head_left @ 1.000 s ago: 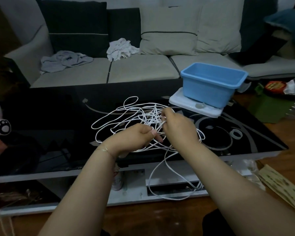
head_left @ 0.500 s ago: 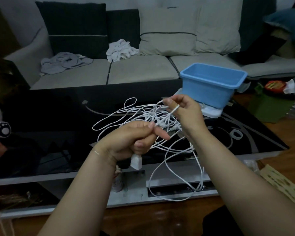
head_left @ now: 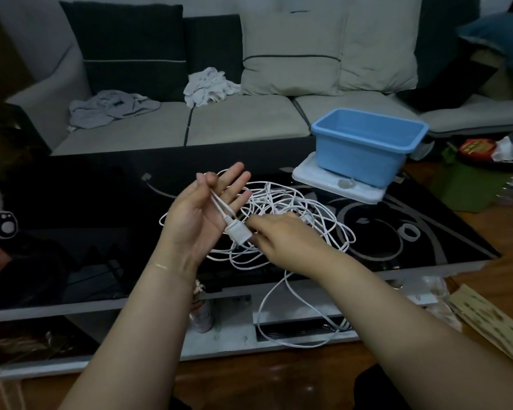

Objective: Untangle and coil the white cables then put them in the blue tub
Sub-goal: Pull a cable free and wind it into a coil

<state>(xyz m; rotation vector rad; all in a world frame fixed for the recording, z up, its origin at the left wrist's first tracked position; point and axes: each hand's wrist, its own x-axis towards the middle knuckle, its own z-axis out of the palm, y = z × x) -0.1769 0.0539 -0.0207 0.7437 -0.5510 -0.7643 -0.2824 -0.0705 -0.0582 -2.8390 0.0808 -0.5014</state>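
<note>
A tangle of white cables (head_left: 296,211) lies on the black glass table (head_left: 95,220), and one loop (head_left: 267,315) hangs over the front edge. My left hand (head_left: 205,214) is raised palm up with most fingers straight. Its thumb and forefinger pinch a doubled cable strand that runs down across the palm to a white plug (head_left: 238,232). My right hand (head_left: 282,236) reaches in from the right and pinches that plug at its end. The blue tub (head_left: 356,165) stands empty at the table's back right.
The tub sits on a white flat lid (head_left: 335,187). A white ring (head_left: 409,232) lies on the glass at the right. Behind the table is a grey sofa (head_left: 243,122) with cushions and crumpled cloths. Clutter (head_left: 480,161) lies on the floor at right.
My left hand has turned palm up and spread its fingers, the plug now lying across it. My right hand has dropped from the raised strand to the plug.
</note>
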